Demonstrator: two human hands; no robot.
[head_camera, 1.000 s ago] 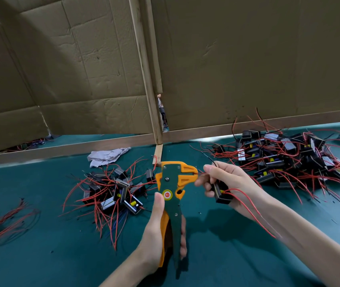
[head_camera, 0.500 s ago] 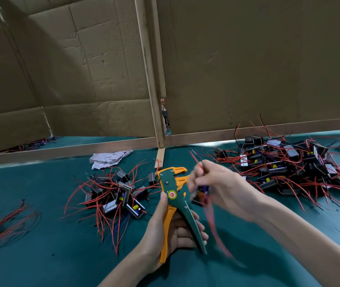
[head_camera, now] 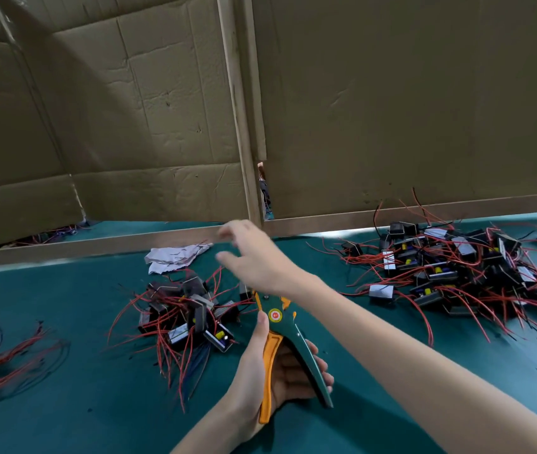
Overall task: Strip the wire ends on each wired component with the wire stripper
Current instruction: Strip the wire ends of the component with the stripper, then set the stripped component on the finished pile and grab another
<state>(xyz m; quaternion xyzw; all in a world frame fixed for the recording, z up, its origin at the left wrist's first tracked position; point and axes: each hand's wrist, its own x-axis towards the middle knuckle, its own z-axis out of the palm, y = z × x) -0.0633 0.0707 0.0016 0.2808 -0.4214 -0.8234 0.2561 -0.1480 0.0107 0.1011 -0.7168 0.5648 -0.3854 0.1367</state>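
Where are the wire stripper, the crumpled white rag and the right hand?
wire stripper (head_camera: 275,315), head view, on its red-and-yellow pivot disc.
crumpled white rag (head_camera: 175,257), head view, on its middle folds.
right hand (head_camera: 255,260), head view, on the back of the hand.

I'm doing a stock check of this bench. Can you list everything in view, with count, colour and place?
wire stripper: one, green and orange, centre front
left pile of wired components: one heap, too tangled to count, black with red wires, left of the stripper
right pile of wired components: one larger heap, black with red wires, right rear
loose wires: a few, red and dark, far left
crumpled sheet: one, white, behind the left pile
cardboard walls: brown, along the back
table: one, teal
left hand: grips the stripper's handles
right hand: blurred, fingers spread, holds nothing, above the table behind the stripper
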